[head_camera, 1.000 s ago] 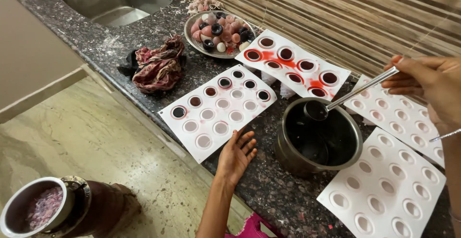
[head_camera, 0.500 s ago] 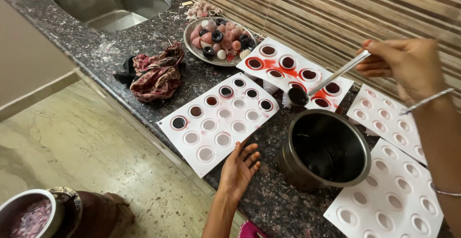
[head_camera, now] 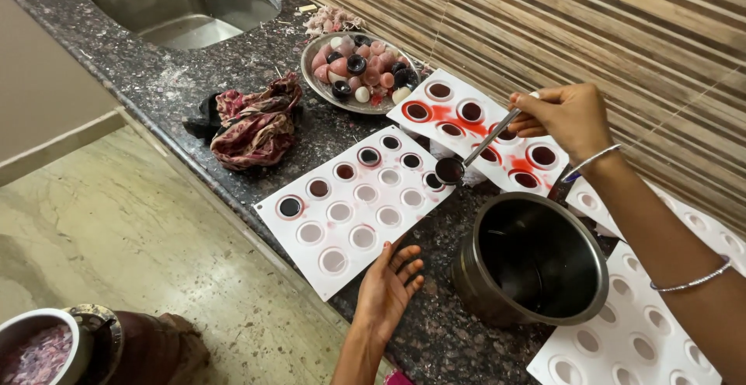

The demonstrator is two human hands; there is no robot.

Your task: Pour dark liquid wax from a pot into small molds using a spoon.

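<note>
Speckled dark granite desk (head_camera: 256, 74) beside a steel sink (head_camera: 167, 0), seen from above, with a striped tiled wall behind. At centre, a long-handled metal ladle (head_camera: 474, 148) carries dark red liquid in its small bowl, which hangs over the far right edge of a white rectangular mould tray (head_camera: 353, 206) with round cavities. The handle's long axis runs up and to the right, from the bowl to the right hand (head_camera: 563, 117), whose fingers are clenched around the handle's upper end. The nearest unfilled cavities lie down and to the left of the bowl, towards the person. The left hand (head_camera: 388, 284) lies flat and released on the desk, fingers spread, fingertips touching or just short of the tray's near edge; it grasps nothing. Cavities along the tray's far row already hold dark liquid; the near rows look pale and unfilled. A dark steel pot (head_camera: 532, 264) stands just right of the tray, under the right forearm. Beyond it lies a second white mould (head_camera: 478, 128) smeared red; further white moulds (head_camera: 614, 338) lie to the right. A round metal plate (head_camera: 311, 82) of coloured moulded pieces and a crumpled red cloth (head_camera: 252, 125) sit farther left.
</note>
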